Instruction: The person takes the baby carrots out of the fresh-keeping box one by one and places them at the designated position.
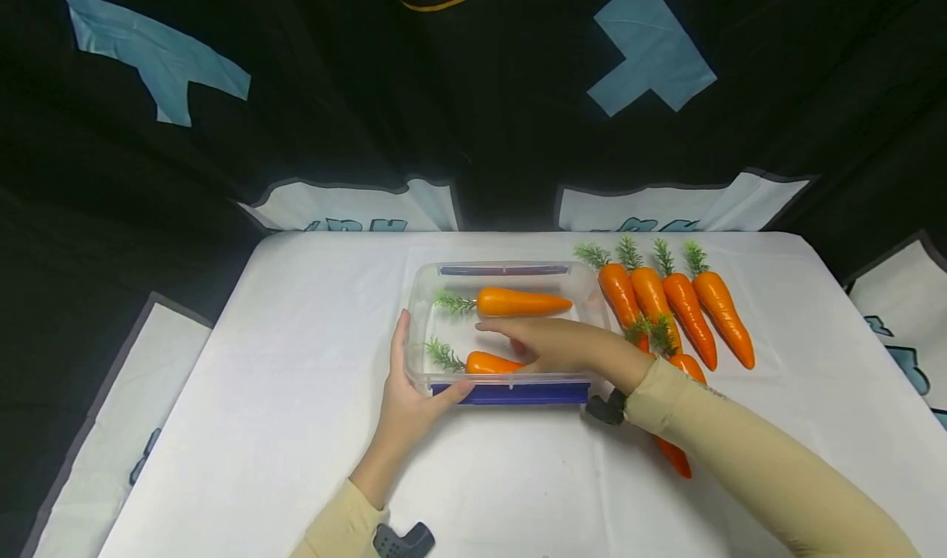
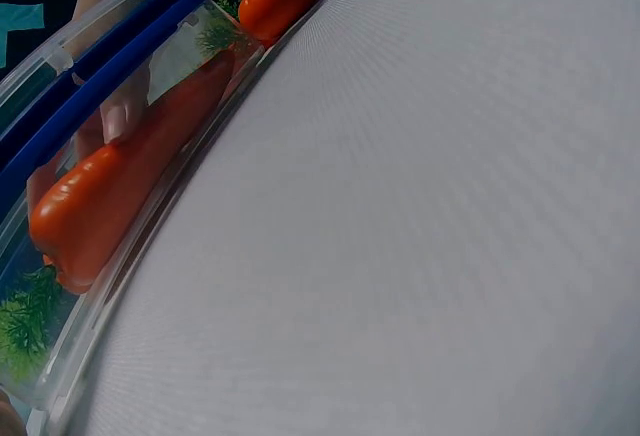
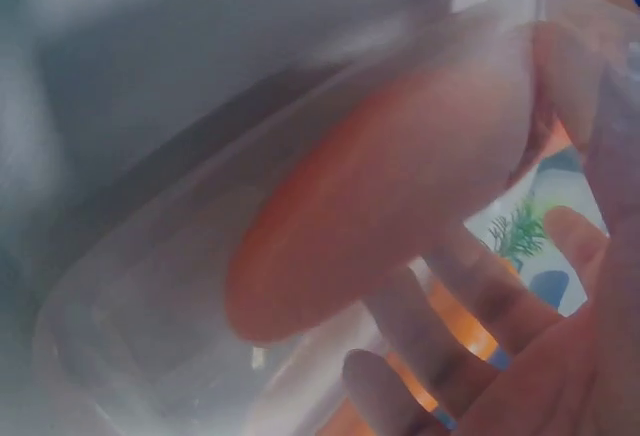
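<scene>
A clear plastic container with a blue clip along its front holds two carrots with green tops. My left hand grips its front left corner, thumb over the front rim and fingers along the left side. Inside the container, my right hand reaches over the front carrot, its fingers extended. A fingertip touches that carrot in the left wrist view. In the right wrist view the fingers are spread beside the carrot, seen through the wall. The back carrot lies along the far side.
Several more carrots lie on the white table right of the container, some partly hidden under my right sleeve. Black cloth with light patches hangs behind the table.
</scene>
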Demonstrator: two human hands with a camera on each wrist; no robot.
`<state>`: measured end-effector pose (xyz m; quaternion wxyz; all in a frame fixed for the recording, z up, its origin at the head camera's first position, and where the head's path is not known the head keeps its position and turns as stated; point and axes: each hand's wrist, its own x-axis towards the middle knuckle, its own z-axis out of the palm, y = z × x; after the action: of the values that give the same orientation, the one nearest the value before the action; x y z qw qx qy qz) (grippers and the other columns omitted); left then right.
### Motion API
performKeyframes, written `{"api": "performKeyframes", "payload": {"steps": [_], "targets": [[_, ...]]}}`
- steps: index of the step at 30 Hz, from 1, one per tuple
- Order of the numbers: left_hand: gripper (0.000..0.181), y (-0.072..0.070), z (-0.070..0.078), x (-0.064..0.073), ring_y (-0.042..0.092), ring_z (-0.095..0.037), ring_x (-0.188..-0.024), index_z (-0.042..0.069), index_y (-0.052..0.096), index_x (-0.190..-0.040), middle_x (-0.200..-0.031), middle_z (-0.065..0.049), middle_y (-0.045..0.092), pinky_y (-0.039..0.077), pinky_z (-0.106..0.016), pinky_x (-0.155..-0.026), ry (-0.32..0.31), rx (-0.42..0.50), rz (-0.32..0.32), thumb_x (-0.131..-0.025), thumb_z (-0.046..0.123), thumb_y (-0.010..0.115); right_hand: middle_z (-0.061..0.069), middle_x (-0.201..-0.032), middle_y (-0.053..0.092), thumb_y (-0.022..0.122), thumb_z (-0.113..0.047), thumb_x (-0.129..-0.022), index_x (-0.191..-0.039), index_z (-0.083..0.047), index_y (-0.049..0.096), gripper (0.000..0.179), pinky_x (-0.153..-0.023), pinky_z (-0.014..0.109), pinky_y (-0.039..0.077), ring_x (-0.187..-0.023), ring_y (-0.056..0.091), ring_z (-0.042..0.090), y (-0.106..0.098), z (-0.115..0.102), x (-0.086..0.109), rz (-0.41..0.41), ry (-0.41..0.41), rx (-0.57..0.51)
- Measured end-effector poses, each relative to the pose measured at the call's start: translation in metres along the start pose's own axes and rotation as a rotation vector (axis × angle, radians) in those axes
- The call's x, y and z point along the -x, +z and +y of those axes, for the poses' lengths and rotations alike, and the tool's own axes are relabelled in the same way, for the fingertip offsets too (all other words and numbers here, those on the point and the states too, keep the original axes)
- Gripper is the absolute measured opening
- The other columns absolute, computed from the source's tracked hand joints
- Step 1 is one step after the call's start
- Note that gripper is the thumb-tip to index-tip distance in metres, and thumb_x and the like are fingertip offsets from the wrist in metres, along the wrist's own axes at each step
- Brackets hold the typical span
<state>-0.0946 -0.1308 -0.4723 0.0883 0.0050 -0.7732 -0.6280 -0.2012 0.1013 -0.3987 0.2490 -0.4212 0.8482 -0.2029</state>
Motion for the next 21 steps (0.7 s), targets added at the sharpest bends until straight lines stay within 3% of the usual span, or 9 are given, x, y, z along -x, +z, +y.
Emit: {"api": "performKeyframes", "payload": {"steps": [6,9,13,21], "targets": [[0.12,-0.0001,-0.0004,-0.0003,0.023,-0.024,-0.151,0.035,0.008,-0.159,-0.166,0.007,0.017,0.021,-0.059,-0.122,0.001,-0.002,0.002,-0.072,0.024,0.09,0.001,-0.12,0.063,0.073,-0.026,-0.091,-0.155,-0.026,0.034,0.075,-0.104,0.037,0.051,-0.1,0.058,0.018,0.0039,0.0005,-0.0044,-0.011,0.023,-0.013],[0.12,-0.0003,-0.0005,-0.0004,0.022,-0.023,-0.152,0.035,0.008,-0.159,-0.166,0.008,0.016,0.02,-0.057,-0.123,0.001,-0.003,0.002,-0.072,0.023,0.09,0.001,-0.138,0.058,0.072,-0.024,-0.092,-0.155,-0.028,0.034,0.073,-0.111,0.041,0.046,-0.116,0.059,0.019,0.0055,-0.0003,-0.0053,-0.013,0.044,-0.003],[0.12,-0.0004,-0.0001,-0.0003,0.021,-0.023,-0.152,0.041,0.007,-0.158,-0.166,0.008,0.015,0.02,-0.056,-0.123,-0.006,0.001,-0.001,-0.072,0.024,0.09,-0.003,-0.155,0.045,0.071,-0.026,-0.093,-0.154,-0.03,0.037,0.07,-0.12,0.046,0.035,-0.139,0.048,0.019,0.008,-0.0001,-0.0077,-0.009,0.06,0.044],[0.119,-0.0003,0.0004,0.0001,0.024,-0.023,-0.151,0.049,0.008,-0.155,-0.166,0.009,0.014,0.022,-0.055,-0.123,-0.017,0.005,-0.002,-0.072,0.024,0.09,-0.003,-0.154,0.046,0.066,-0.031,-0.096,-0.154,-0.03,0.036,0.065,-0.12,0.048,0.034,-0.138,0.049,0.022,0.0107,-0.0003,-0.0098,0.0,0.07,0.09]]}}
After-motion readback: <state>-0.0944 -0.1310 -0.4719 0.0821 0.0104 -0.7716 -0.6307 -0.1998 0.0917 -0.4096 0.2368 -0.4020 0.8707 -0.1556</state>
